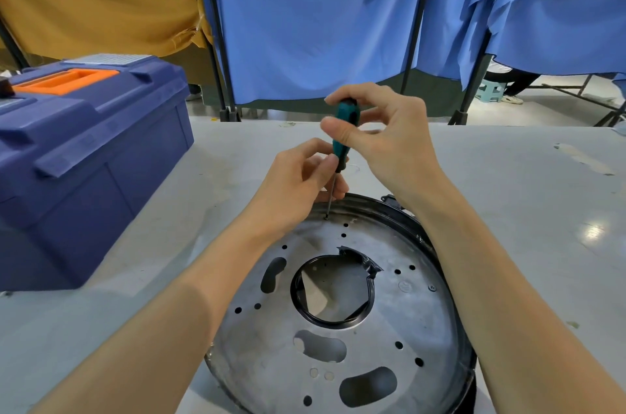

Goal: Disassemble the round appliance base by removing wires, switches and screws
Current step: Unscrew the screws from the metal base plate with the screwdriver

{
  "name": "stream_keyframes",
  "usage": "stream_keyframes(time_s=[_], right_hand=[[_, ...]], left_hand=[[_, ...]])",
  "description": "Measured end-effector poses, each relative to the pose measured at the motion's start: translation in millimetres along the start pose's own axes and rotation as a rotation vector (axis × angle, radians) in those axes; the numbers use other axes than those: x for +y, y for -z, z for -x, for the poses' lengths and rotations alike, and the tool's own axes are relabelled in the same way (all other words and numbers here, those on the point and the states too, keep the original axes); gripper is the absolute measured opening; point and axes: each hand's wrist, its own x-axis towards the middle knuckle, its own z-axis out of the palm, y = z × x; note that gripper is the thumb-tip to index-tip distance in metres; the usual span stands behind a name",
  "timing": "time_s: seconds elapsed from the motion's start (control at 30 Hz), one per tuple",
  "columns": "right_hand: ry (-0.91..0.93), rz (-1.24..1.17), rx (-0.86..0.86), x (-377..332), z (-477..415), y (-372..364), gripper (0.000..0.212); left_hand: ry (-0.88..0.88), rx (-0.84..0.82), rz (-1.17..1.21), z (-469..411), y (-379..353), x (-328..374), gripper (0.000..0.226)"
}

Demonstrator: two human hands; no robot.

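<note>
The round appliance base [389,322], a grey metal disc with slots, small holes and a black-rimmed centre opening, lies on the table in front of me. A green-and-black screwdriver [343,135] stands nearly upright, its tip on a screw [327,217] at the disc's far edge. My right hand [382,142] pinches the top of the handle between thumb and fingers. My left hand [298,183] rests at the disc's far rim and holds the handle's lower end and the shaft with its fingertips. Another screw [432,287] sits near the right edge.
A blue toolbox [84,169] with an orange handle stands on the table at the left. Blue and mustard cloth screens [321,23] on black poles hang behind the grey table [525,183]. A person's feet and a stool show at the far right.
</note>
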Motion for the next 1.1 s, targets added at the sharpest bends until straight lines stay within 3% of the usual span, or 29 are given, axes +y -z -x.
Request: stream_keyframes(time_s=[0.13, 0.33, 0.43, 0.63, 0.83, 0.93, 1.1], right_hand=[[-0.005, -0.075, -0.004, -1.2, -1.2, 2.9, 0.037], [-0.005, -0.067, -0.062, -4.8, 0.7, 1.1, 0.027], [0.012, 0.027, -0.067, -3.2, 0.7, 0.1, 0.019], [0.002, 0.031, -0.020, -4.6, -0.4, 0.9, 0.042], [0.017, -0.037, -0.083, -6.3, 2.2, -2.2, 0.026], [0.025, 0.038, -0.089, -5.1, 2.2, -2.1, 0.036], [0.009, -0.043, -0.110, -7.2, 1.5, -2.5, 0.045]], left_hand=[[-0.019, -0.011, -0.012, 0.2, -0.9, -1.0, 0.004], [0.079, -0.086, 0.136, 0.0, -2.3, 0.4, 0.029], [0.061, -0.044, 0.128, -0.6, -0.2, -0.4, 0.022], [0.035, 0.030, 0.101, -1.9, 2.1, -2.7, 0.014], [0.022, -0.003, 0.104, -1.7, 1.4, -0.4, 0.020], [0.006, 0.020, 0.065, -1.5, 2.6, -1.8, 0.008], [0.009, 0.069, 0.038, -0.8, 2.0, -3.3, 0.031]])
